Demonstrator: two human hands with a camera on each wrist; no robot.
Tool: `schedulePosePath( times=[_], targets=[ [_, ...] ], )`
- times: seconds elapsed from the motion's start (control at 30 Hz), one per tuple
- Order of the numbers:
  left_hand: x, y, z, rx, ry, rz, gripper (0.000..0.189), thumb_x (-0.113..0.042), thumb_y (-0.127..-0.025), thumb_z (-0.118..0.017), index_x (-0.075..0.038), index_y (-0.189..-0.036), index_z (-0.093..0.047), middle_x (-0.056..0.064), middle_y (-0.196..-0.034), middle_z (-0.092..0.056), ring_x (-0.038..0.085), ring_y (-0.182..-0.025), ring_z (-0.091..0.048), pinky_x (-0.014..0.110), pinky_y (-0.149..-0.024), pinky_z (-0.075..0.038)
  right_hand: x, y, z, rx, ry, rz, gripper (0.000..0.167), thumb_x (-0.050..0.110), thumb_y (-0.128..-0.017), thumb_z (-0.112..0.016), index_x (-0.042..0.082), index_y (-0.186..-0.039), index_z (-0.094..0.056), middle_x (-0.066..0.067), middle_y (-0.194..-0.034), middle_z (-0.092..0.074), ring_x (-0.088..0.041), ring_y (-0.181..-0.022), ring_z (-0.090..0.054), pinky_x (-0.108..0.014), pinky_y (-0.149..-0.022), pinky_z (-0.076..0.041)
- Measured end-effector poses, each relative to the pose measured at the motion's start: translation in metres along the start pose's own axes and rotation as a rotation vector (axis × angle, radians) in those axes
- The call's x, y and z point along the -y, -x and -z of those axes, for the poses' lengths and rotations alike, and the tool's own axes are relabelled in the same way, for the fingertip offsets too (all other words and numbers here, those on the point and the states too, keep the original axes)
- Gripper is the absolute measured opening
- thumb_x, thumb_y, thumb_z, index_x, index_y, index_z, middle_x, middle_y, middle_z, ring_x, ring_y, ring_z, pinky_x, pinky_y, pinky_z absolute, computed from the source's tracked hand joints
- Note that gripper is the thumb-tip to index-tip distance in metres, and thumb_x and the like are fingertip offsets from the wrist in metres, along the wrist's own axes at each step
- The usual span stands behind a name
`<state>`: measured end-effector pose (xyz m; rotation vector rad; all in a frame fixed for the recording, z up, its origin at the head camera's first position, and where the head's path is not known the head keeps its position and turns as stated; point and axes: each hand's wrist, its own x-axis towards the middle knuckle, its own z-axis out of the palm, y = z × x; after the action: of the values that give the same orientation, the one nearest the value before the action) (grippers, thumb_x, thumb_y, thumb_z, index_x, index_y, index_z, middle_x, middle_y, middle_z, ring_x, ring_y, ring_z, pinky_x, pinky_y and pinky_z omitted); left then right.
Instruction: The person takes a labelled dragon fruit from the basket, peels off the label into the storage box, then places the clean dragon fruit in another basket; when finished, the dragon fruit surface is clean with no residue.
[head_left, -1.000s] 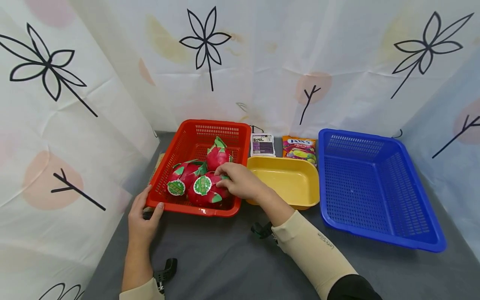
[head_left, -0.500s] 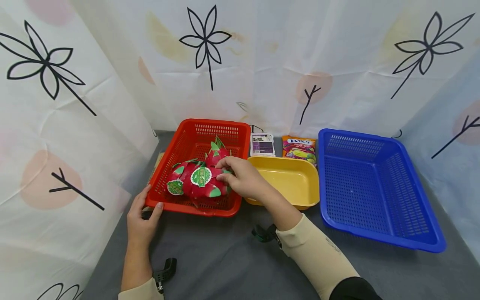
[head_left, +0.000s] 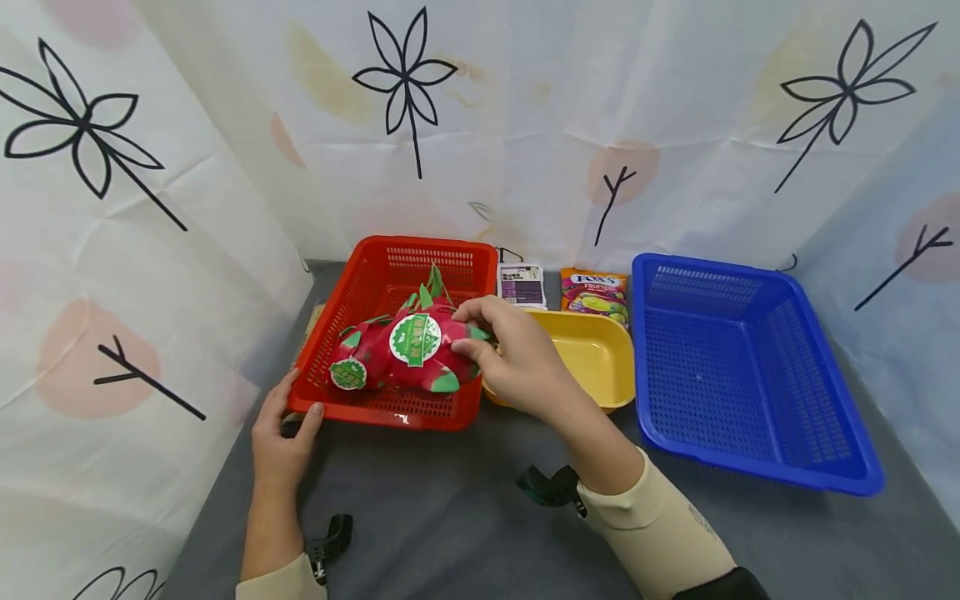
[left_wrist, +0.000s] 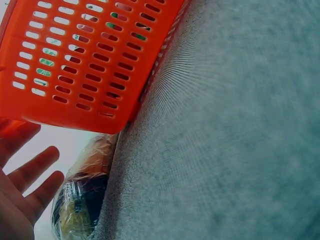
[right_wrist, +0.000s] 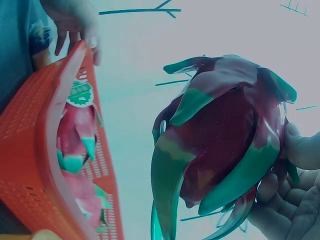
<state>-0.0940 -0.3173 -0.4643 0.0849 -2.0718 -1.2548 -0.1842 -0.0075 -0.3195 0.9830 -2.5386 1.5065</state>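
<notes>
My right hand [head_left: 517, 354] pinches one end of a pink dragon fruit [head_left: 442, 342] with green-tipped scales and a round green-and-white sticker. In the right wrist view, this dragon fruit [right_wrist: 220, 135] is raised clear of the red basket [right_wrist: 30, 115], its leafy scales hanging down. Two other dragon fruits sit in the basket: one [right_wrist: 77, 132] shows a sticker, and the other [right_wrist: 85, 197] lies beside it. My left hand [head_left: 281, 437] rests at the near left corner of the red basket [head_left: 390, 412], its straight, spread fingers [left_wrist: 32, 170] below the corner in the left wrist view.
Right of the red basket stands a yellow tub [head_left: 600, 358], then a large blue basket [head_left: 720, 392]. Behind the tub lie a white-and-purple packet [head_left: 521, 285] and an orange Fox's candy bag [head_left: 594, 293]. A plastic-wrapped item [left_wrist: 82, 195] sits beside the red basket. Printed curtains [head_left: 525, 150] enclose the table.
My right hand has lifted the front dragon fruit from among the others and moved it up and slightly right. The left hand has stayed at the basket's corner.
</notes>
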Motion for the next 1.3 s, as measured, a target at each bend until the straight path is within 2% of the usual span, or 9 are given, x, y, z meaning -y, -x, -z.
schedulePosePath(
  times=[0.17,0.43,0.57,0.77,1.07,1.3],
  targets=[
    [-0.001,-0.002,0.001,-0.001,0.01,0.001,0.055,0.002,-0.086,-0.066,0.01,-0.139,-0.056,0.033,-0.136,-0.057,0.005,-0.113,-0.056,0.008,-0.091,-0.043,0.006,0.017,0.013,-0.045,-0.008,0.012,0.02,0.009,-0.094,-0.074,0.008,-0.112,-0.065,0.0,-0.103,-0.063,-0.015,-0.096,-0.059,-0.032,-0.083,-0.058],
    [0.002,-0.002,-0.001,-0.016,0.036,0.009,0.053,0.0,-0.088,-0.065,0.009,-0.139,-0.057,0.031,-0.137,-0.056,0.006,-0.115,-0.056,0.01,-0.092,-0.044,0.012,0.048,0.039,-0.126,0.001,-0.045,0.025,0.0,-0.091,-0.074,0.006,-0.113,-0.065,-0.003,-0.104,-0.062,-0.017,-0.1,-0.058,-0.037,-0.083,-0.059],
    [0.0,-0.003,0.0,-0.015,0.015,0.024,0.053,0.0,-0.088,-0.066,0.008,-0.139,-0.057,0.03,-0.138,-0.057,0.007,-0.115,-0.056,0.009,-0.092,-0.044,0.008,0.064,0.052,-0.18,0.018,-0.08,0.025,-0.003,-0.091,-0.072,0.003,-0.113,-0.065,-0.006,-0.104,-0.062,-0.019,-0.099,-0.057,-0.031,-0.076,-0.058],
    [0.004,-0.002,0.001,-0.022,0.01,0.002,0.052,0.0,-0.087,-0.066,0.008,-0.139,-0.058,0.031,-0.136,-0.058,0.005,-0.115,-0.056,0.009,-0.091,-0.044,-0.001,0.093,0.06,-0.266,0.032,-0.11,0.024,-0.006,-0.09,-0.071,-0.001,-0.112,-0.065,-0.008,-0.101,-0.06,-0.019,-0.091,-0.056,-0.022,-0.068,-0.057],
    [0.018,0.001,-0.003,-0.049,-0.016,-0.04,0.053,-0.003,-0.087,-0.069,0.005,-0.138,-0.061,0.03,-0.134,-0.06,-0.002,-0.116,-0.055,0.008,-0.093,-0.042,-0.021,0.132,0.056,-0.267,0.045,-0.144,0.025,-0.005,-0.089,-0.072,0.001,-0.112,-0.065,-0.005,-0.102,-0.06,-0.015,-0.091,-0.056,-0.021,-0.069,-0.057],
    [0.048,0.005,-0.004,-0.081,-0.074,-0.074,0.053,-0.008,-0.085,-0.073,-0.002,-0.137,-0.065,0.024,-0.135,-0.063,-0.003,-0.122,-0.053,0.01,-0.098,-0.041,-0.039,0.16,0.044,-0.236,0.051,-0.177,0.024,-0.005,-0.089,-0.072,0.004,-0.11,-0.065,-0.002,-0.102,-0.061,-0.014,-0.088,-0.058,-0.023,-0.069,-0.056]
  ],
)
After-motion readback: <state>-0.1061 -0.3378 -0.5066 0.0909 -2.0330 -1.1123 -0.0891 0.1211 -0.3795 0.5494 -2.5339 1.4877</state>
